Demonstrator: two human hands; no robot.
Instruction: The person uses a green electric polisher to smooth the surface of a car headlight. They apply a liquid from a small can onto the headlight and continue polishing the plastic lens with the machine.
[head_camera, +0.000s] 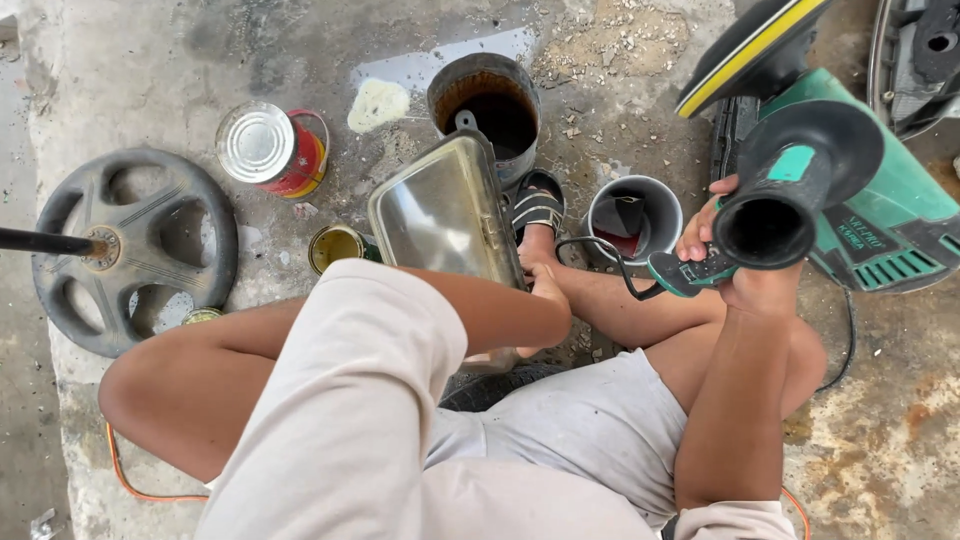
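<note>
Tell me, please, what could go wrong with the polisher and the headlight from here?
The right hand alone holds the heavy green polisher aloft; it could twist or drop. The left hand steadies the headlight, upright on its edge, so it might slip toward the sandalled foot. The power cord loops near an open cup of dark liquid and could tip it.

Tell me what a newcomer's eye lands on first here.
The big green power polisher with its black side handle, at right, gripped by the right hand. At centre, the left hand steadies a clear rectangular headlamp lens. Far left on the concrete lies a grey steering wheel.
</note>
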